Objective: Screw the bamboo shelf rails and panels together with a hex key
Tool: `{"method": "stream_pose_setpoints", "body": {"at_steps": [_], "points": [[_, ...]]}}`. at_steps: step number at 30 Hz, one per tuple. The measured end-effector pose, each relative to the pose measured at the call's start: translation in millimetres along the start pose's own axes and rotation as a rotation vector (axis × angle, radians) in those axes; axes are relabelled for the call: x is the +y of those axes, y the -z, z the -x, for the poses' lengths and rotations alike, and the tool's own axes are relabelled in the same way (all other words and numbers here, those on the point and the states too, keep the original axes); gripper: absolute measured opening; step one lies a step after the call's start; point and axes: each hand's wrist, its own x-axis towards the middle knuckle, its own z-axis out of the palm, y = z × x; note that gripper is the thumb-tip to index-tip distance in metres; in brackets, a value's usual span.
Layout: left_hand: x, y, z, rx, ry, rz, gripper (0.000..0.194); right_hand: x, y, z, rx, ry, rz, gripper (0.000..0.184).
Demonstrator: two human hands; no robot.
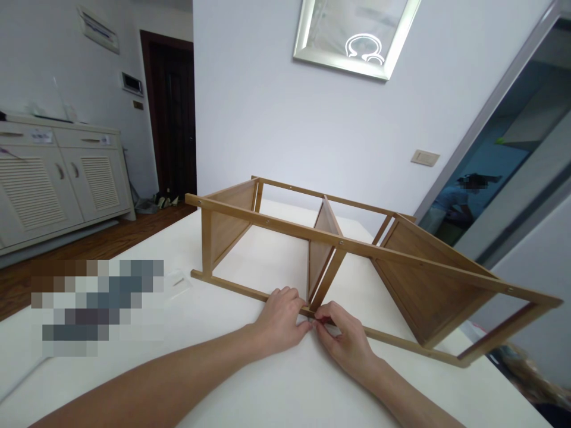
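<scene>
A wooden shelf rack (285, 229) lies on its side on the white table, its three panels standing upright between the rails. My left hand (283, 315) is closed over the lower front rail (236, 286), just left of the middle panel (322, 255). Its thumb reaches toward the joint where that panel's crossbar meets the rail. At the same joint my right hand (341, 336) is closed in a pinch, its thumb and forefinger against the rail. Whatever lies between those fingertips is too small to make out. Screw heads dot the upper front rail (383, 249).
The white table (241, 386) extends around the rack. On its left are a small clear plastic bag (178, 282) and a pixelated patch with a white cable (24, 377). A wall stands behind, a cabinet (62, 172) far left. Another person (455, 202) appears at the right.
</scene>
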Motion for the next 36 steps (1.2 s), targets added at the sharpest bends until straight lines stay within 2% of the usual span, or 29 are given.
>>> {"method": "stream_pose_setpoints", "body": {"at_steps": [8, 36], "points": [[0.0, 1.7, -0.2, -0.015, -0.005, -0.009, 0.025, 1.0, -1.2, 0.4, -0.011, -0.104, -0.073, 0.007], [-0.6, 0.5, 0.6, 0.01, -0.027, -0.024, 0.027, 5.4, -2.6, 0.4, -0.006, -0.216, -0.243, 0.01]]}}
